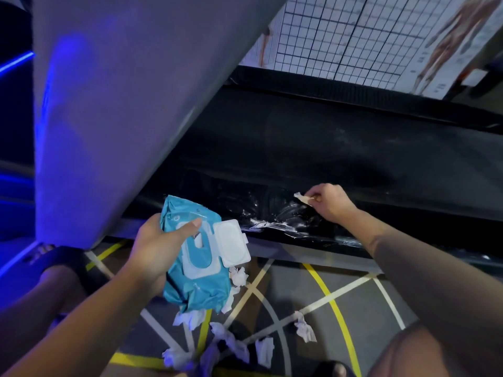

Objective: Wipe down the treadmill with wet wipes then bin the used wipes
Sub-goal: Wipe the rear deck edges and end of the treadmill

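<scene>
Fingers (315, 189) of the right hand (328, 204) curl and pinch a small crumpled wipe (302, 198), which juts leftward from the fingertips over the smeared black side rail of the treadmill (299, 148) (contact with the rail is unclear). The left hand (158, 248) grips the teal wipes pack (198, 278), thumb across its front, flip lid (232, 242) open. Used wipes (304, 326) lie crumpled on the floor below.

Dim overall. Blue-violet light from the left washes the grey upright panel (109, 104), with a hotspot near its left edge. Wet streaks (275, 221) glare white along the near edge of the black treadmill deck (353, 148). Wide-angle bending at frame edges — corners soft.
</scene>
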Available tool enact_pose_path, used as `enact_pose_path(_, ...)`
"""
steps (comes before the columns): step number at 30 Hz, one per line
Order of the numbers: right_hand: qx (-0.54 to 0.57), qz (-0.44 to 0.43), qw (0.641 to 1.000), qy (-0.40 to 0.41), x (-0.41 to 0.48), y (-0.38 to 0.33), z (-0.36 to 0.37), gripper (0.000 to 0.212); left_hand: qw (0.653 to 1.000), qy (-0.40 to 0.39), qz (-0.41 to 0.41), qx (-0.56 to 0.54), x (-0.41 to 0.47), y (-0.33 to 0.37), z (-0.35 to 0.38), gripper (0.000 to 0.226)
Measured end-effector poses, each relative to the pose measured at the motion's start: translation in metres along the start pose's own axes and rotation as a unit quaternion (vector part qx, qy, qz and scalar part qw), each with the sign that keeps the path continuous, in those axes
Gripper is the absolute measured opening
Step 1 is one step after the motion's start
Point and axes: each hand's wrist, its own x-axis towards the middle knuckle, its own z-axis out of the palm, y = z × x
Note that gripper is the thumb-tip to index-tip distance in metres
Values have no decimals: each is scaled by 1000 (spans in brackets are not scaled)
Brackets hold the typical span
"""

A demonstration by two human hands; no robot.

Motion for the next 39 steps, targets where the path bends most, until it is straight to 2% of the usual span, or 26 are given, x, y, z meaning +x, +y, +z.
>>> enact_pose_path(3,4,-41,999,-22,-3,-10,3,17,1000,0,2,-2,-3,3,-3,17)
enact_pose_path(6,14,-72,990,-121,-8,-23,-4,14,1000,2,5,-8,-7,6,-4,11)
enact_pose_path(8,91,-55,978,-177,-9,-28,-14,13,1000,1,5,-10,-8,6,-5,11)
enact_pose_path(9,157,-31,973,-166,-7,-25,-18,12,1000,-1,6,-9,-8,7,-6,11)
enact_pose_path(11,262,26,962,-74,-2,-16,-25,8,1000,1,6,-8,-10,7,-8,13)
enact_pose_path(13,213,72,974,17,2,-4,-22,10,1000,7,4,-4,-12,9,-10,14)
enact_pose_path(16,53,72,996,10,-3,-8,-4,13,1000,7,4,1,-15,10,-12,11)
enact_pose_path(19,9,7,1000,4,-12,-29,12,21,1000,13,3,-2,-18,12,-18,13)
enact_pose_path(22,-9,-67,998,-19,-30,-50,18,19,1000,20,4,-11,-19,13,-23,15)
enact_pose_path(26,0,-158,987,-13,-62,-67,28,21,1000,22,9,-9,-21,11,-28,14)
enact_pose_path(29,-50,-229,972,-9,-77,-71,41,20,1000,19,7,-11,-23,8,-31,15)
enact_pose_path(31,-69,-247,967,-5,-78,-72,42,18,1000,18,3,-6,-26,6,-35,21)
enact_pose_path(34,-12,-217,976,3,-78,-76,31,16,1000,17,7,-3,-31,3,-43,21)
enact_pose_path(37,74,-128,984,96,-78,-79,22,10,1000,21,11,1,-35,-1,-47,21)
enact_pose_path(39,87,-53,985,136,-75,-73,23,9,1000,22,13,2,-35,-3,-48,20)
